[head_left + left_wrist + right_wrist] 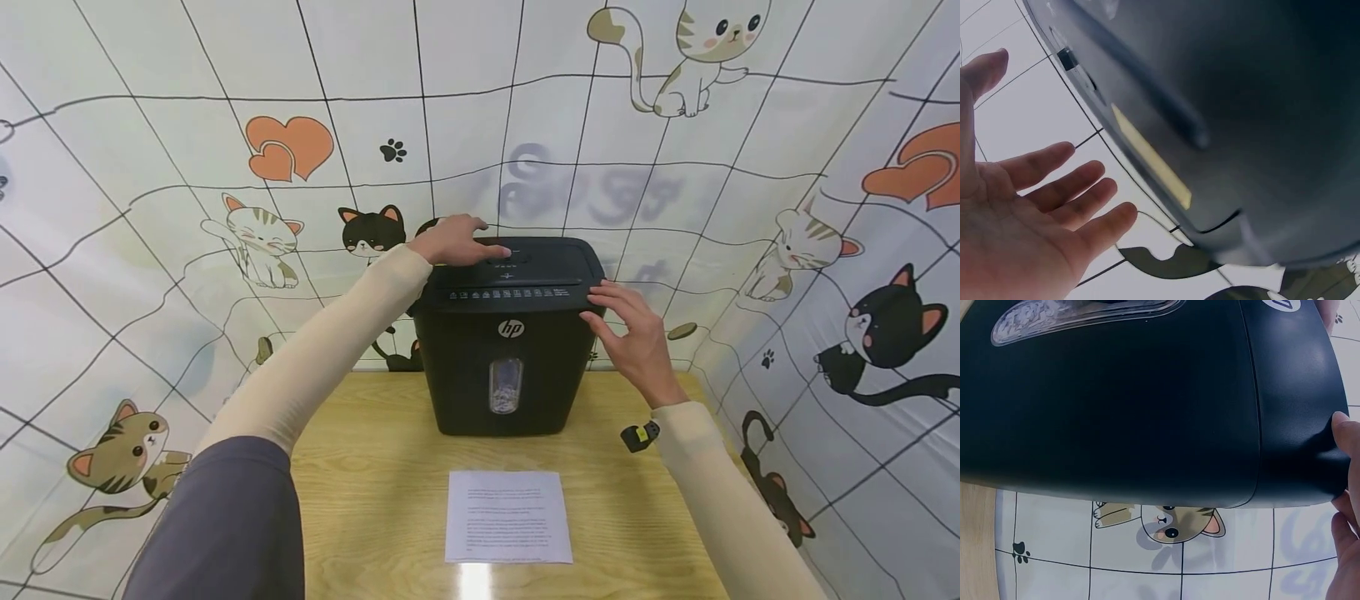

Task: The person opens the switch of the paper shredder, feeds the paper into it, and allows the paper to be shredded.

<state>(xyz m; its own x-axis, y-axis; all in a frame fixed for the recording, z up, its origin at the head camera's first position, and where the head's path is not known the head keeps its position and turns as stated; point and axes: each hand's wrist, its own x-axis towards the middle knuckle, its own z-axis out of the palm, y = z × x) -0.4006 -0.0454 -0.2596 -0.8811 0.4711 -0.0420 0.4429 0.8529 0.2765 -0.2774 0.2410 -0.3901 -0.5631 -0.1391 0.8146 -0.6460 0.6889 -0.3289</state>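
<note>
A black paper shredder [498,367] with an hp logo stands upright on a wooden table. Its front window [506,386] shows white paper shreds inside; part of that window also appears in the right wrist view. Over the left of the lid reaches my left hand [455,241], its thumb at the controls near the top. The left wrist view shows this hand's fingers [1082,187] spread and loosely extended beside the dark casing. My right hand [633,333] rests on the lid's right front corner, fingers on the top edge and thumb [1344,432] on the front.
A printed sheet of paper [508,517] lies flat on the table [360,500] in front of the shredder. Behind and on both sides hangs a white sheet [465,125] with a grid and cartoon cats.
</note>
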